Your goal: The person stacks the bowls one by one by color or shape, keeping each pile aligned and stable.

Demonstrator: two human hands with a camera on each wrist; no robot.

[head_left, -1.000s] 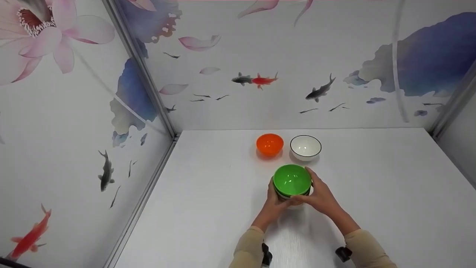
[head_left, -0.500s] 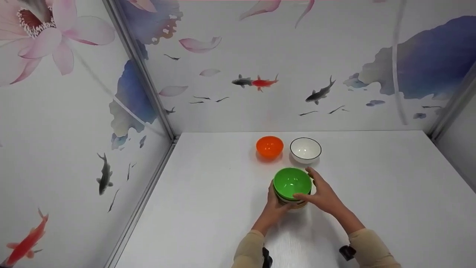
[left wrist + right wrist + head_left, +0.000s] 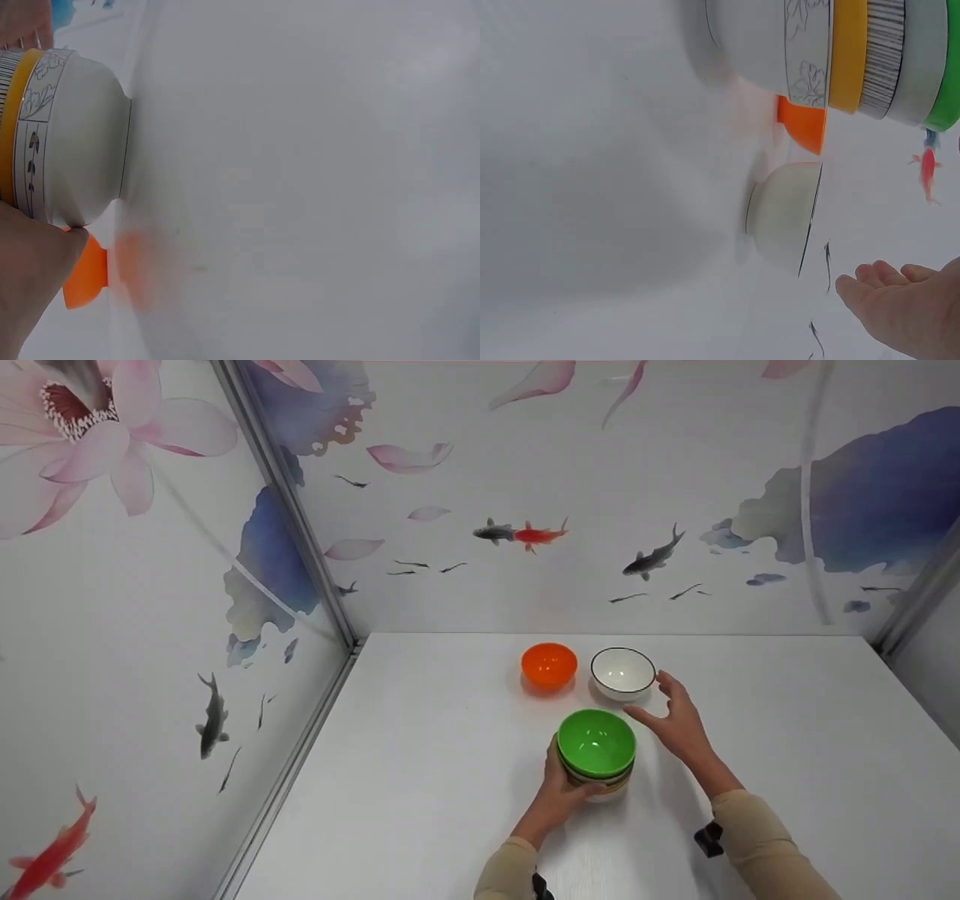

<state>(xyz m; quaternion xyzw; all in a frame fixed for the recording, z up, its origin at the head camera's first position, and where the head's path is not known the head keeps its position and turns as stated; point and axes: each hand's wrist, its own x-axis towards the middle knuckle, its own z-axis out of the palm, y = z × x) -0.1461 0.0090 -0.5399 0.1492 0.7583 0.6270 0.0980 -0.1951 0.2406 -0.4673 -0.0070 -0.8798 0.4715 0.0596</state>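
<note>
A nested stack of several bowls stands in front of me, a green bowl (image 3: 596, 743) on top. Below it, the right wrist view shows a whitish band, a striped one, a yellow bowl (image 3: 847, 56) and a white bowl with line-drawn flowers (image 3: 807, 52) at the bottom. My left hand (image 3: 559, 796) grips the stack from the left, thumb across its near side. My right hand (image 3: 681, 721) is off the stack, thumb and fingers spread and holding nothing. Its fingertips are right by the rim of a white bowl with a dark edge (image 3: 622, 673).
An orange bowl (image 3: 549, 666) stands left of the dark-edged white bowl, behind the stack. The white table (image 3: 420, 780) meets a printed back wall (image 3: 555, 592) and a side wall (image 3: 135, 660) on the left.
My right hand has let go of the stack and moved up and right to the dark-edged white bowl. My left hand still holds the stack. The head view has tilted slightly.
</note>
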